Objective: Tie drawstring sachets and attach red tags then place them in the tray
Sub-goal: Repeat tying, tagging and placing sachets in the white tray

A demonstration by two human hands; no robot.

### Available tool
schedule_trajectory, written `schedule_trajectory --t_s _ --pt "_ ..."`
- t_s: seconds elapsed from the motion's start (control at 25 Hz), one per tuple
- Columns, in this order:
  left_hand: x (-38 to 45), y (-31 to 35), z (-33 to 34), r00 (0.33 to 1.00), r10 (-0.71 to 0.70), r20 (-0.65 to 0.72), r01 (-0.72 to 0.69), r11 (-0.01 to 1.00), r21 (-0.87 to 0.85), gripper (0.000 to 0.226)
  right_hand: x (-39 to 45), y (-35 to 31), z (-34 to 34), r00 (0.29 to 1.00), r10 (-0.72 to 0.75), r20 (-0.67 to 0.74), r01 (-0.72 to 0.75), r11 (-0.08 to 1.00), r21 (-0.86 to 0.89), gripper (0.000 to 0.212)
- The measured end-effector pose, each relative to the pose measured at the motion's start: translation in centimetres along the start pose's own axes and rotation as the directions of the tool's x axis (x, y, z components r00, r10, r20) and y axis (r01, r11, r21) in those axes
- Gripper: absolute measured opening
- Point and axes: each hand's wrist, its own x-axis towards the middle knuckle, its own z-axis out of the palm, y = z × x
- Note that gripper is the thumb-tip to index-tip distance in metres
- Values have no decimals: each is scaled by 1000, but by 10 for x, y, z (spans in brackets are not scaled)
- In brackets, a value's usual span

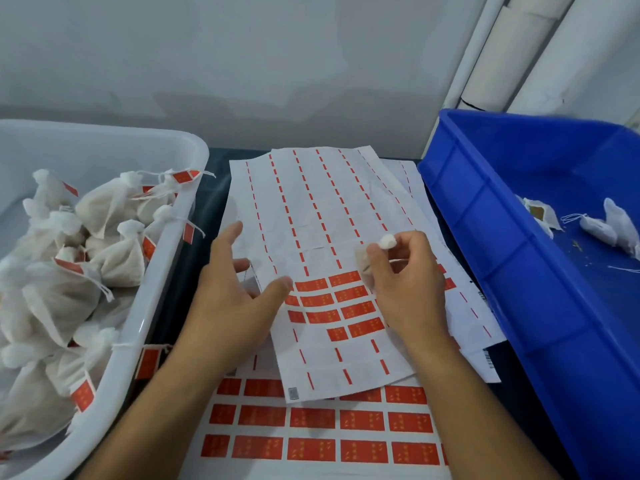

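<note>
right hand (403, 271) is pinching a sachet (367, 261) over the sticker sheet (322, 209), left hand (239, 289) loose and empty beside it, so I'd peel a red tag (353, 294) cleanly first

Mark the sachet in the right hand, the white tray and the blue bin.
sachet (387, 242): head view, on its gathered white top above the fingers.
white tray (152, 299): head view, on the near right rim.
blue bin (485, 216): head view, on the left outer wall.
</note>
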Motion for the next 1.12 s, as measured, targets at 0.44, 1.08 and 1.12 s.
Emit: schedule_trajectory --t_s 0.44,1.08,1.12 --pt "-2 5 0 983 -168 80 185 846 -500 53 2 1 4 999 41 20 -42 998 44 22" --pt "8 -11 -6 933 -234 274 270 958 -100 16 -2 1 3 993 44 112 -56 992 111 22" --pt "8 -11 -4 932 -242 271 281 953 -114 16 -2 0 1 991 43 127 -57 993 103 24"
